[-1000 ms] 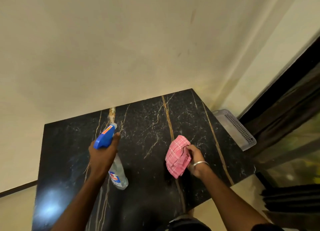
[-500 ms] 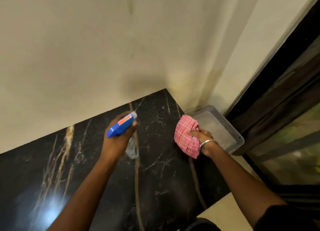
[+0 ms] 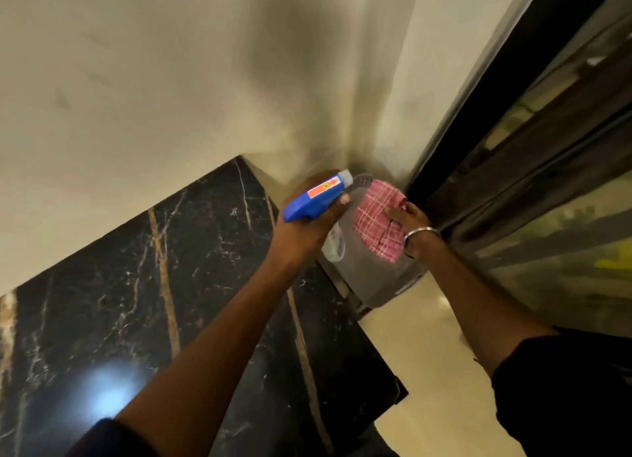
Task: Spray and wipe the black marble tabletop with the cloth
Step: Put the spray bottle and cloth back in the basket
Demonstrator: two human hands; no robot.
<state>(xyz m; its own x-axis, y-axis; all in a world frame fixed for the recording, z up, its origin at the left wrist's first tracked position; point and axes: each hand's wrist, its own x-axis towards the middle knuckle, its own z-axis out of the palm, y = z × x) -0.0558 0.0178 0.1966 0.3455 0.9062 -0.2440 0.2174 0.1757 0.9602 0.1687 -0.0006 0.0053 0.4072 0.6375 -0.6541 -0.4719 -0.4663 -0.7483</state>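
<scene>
The black marble tabletop point(image 3: 143, 302) with gold and white veins fills the lower left. My left hand point(image 3: 306, 229) grips a clear spray bottle with a blue trigger head point(image 3: 316, 200), held past the table's right edge, over a grey basket. My right hand point(image 3: 408, 219), with a silver bangle on the wrist, holds a bunched pink checked cloth point(image 3: 376, 222) over the same basket. Both hands are close together, off the tabletop.
A grey perforated plastic basket point(image 3: 372, 278) sits on the floor in the corner, right of the table. Cream walls stand behind. A dark-framed glass door point(image 3: 533, 169) runs along the right. Pale floor point(image 3: 434, 371) lies beside the table's right edge.
Both hands have moved right, off the tabletop, and now hold the bottle and the cloth over the grey basket. The view has swung right toward the corner.
</scene>
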